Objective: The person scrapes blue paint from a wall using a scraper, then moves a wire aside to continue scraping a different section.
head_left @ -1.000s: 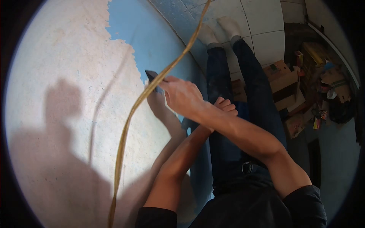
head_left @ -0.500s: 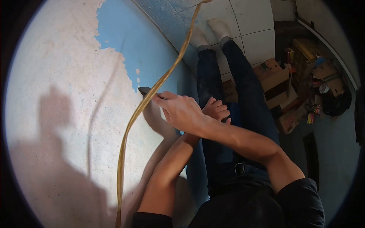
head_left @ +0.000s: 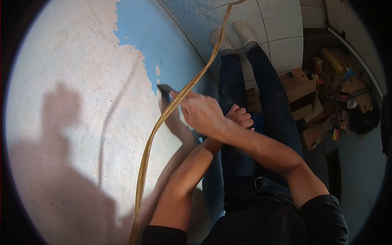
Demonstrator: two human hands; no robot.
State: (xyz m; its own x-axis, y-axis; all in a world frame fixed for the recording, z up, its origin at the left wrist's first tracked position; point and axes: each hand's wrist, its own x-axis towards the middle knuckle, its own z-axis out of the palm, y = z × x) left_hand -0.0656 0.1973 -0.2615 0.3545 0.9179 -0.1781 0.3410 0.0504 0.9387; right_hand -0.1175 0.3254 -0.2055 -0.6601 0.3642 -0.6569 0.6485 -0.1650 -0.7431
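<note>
My right hand (head_left: 204, 114) is wrapped around a scraper (head_left: 165, 89), its dark flat blade angled at the wall right by the ragged edge of the blue paint (head_left: 151, 30). Left of that edge, the wall (head_left: 77, 69) is bare and whitish, with rough patches. Beneath my right forearm crosses my left arm, and my left hand (head_left: 240, 117) shows closed in front of my legs, fingers curled. I cannot tell what it holds, if anything. A yellowish twisted cable (head_left: 157, 124) hangs in front of the scraper and overlaps it in this view.
Below are my bare feet (head_left: 245, 32) on light floor tiles (head_left: 281, 18), with bluish dust (head_left: 185, 12) along the wall's foot. Open cardboard boxes (head_left: 300, 87) and piled odds and ends (head_left: 353, 92) stand to the right. My shadow falls across the wall at left.
The scraper has tilted, its blade a little higher against the blue paint edge, with my right hand slightly blurred. The whole view has shifted a little. My left hand stays closed.
</note>
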